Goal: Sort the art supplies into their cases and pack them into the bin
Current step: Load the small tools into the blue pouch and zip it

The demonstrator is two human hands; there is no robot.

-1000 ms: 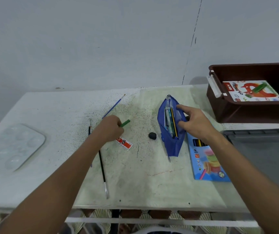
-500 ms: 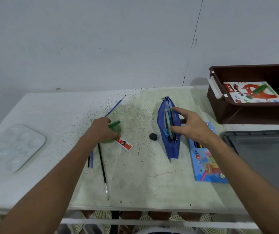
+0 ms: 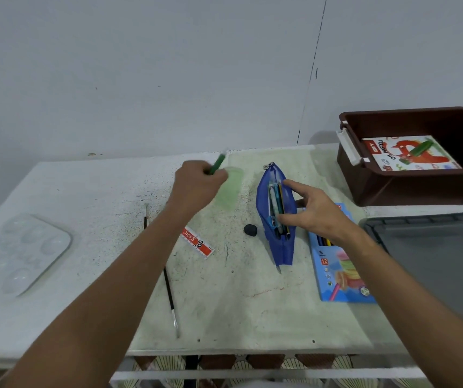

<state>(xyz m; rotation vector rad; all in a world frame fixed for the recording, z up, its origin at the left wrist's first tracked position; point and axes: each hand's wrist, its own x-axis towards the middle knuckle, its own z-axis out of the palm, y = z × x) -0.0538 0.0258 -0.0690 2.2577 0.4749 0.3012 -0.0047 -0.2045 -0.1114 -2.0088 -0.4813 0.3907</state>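
The left hand is raised above the white speckled surface, fingers curled round a slim green-handled stick, blurred, its long axis tilted up and away to the right; a pale green translucent smear beside the hand is too blurred to identify. The right hand pinches the far edge of the open blue zip pencil pouch, whose long axis runs away from the person, zipper pull at the far end, pens lying lengthwise inside. A small dark round eraser sits just left of the pouch; a blue coloured-pencil box lies just right. The brown plastic bin at far right holds an oil pastel box. A black-handled paintbrush points toward the person
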